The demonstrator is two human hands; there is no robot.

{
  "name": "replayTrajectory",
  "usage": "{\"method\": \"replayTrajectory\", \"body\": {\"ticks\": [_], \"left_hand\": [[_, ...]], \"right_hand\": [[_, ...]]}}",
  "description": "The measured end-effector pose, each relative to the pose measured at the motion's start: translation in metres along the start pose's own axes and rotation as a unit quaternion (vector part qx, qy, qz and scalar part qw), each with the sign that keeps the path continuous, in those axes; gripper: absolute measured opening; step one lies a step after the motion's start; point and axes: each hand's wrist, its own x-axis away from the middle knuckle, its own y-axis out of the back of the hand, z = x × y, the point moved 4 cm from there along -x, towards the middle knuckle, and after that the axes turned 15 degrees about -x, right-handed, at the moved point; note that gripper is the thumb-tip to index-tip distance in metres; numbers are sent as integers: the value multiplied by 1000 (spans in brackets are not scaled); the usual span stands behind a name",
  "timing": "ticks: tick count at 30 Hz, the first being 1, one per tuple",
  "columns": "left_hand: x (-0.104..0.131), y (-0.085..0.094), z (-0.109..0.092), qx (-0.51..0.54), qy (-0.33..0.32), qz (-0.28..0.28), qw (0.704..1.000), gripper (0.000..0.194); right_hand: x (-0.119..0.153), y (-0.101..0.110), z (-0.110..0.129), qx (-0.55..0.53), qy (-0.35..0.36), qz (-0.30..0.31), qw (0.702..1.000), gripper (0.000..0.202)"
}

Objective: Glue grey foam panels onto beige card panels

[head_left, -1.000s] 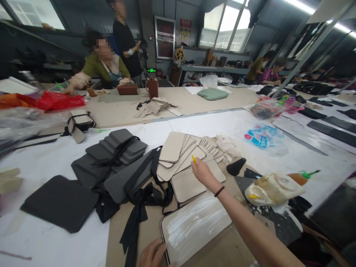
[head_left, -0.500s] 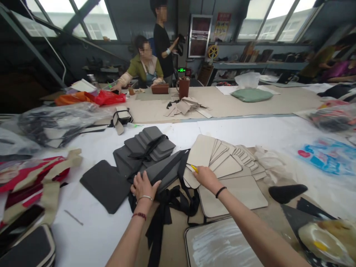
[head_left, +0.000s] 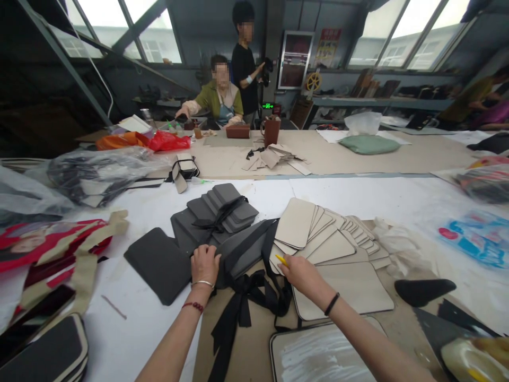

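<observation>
My left hand (head_left: 204, 266) has its fingers drawn together and bent down over the edge of the dark grey panels (head_left: 159, 265); what lies under the fingertips is hidden. Behind it a fanned stack of dark grey pieces (head_left: 214, 207) carries a black tie. My right hand (head_left: 300, 273) is closed around a thin yellow tool (head_left: 281, 260), mostly covered by the fingers, over the fanned beige panels (head_left: 296, 223). Black fabric strips (head_left: 254, 297) lie between my hands. Below my right forearm is a beige panel smeared with white (head_left: 322, 355).
Plastic bags (head_left: 99, 172) and red and beige fabric strips (head_left: 85, 254) lie on the left. A black curved piece (head_left: 424, 292) and a blue printed plastic bag (head_left: 477, 239) are on the right. Across the table, a person sits (head_left: 220, 98) and another stands (head_left: 245, 69).
My left hand's fingers have gone from spread to drawn together at the dark panels. My right hand keeps the yellow tool. The whole view has shifted, so things appear farther right.
</observation>
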Motion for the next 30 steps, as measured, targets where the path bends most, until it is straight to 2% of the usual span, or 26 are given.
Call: {"method": "replayTrajectory", "body": {"ticks": [3,6,9,12,15,17,18,21,23,25,28,30], "left_hand": [[-2,21,-5,-42,-87,-27,995,20],[-9,49,2,-47,-133,-124,982,23],[-17,92,19,-30,-155,-248,956,18],[-19,142,37,-14,-196,-320,927,15],[-8,187,45,-9,-235,-354,905,20],[7,208,45,8,-251,-369,895,27],[16,215,43,22,-257,-373,892,30],[44,225,32,72,-262,-370,888,33],[63,224,23,107,-259,-359,890,32],[80,220,14,144,-253,-347,892,31],[102,211,2,218,-236,-327,889,34],[110,203,-5,301,-201,-277,890,34]], "right_hand": [[18,5,2,-3,3,5,1000,25],[33,14,0,-10,1,-8,1000,26],[42,26,-3,-36,5,-36,999,26],[48,44,6,-99,41,-93,990,25],[57,61,32,-238,87,-134,958,30],[62,64,52,-393,69,-87,913,37],[65,63,63,-473,47,-49,879,40],[73,60,91,-640,-11,22,768,43],[78,59,102,-684,-17,25,729,41],[81,56,108,-688,-11,42,724,38],[85,50,109,-656,-13,58,753,34],[86,46,106,-628,-11,50,777,29]]}}
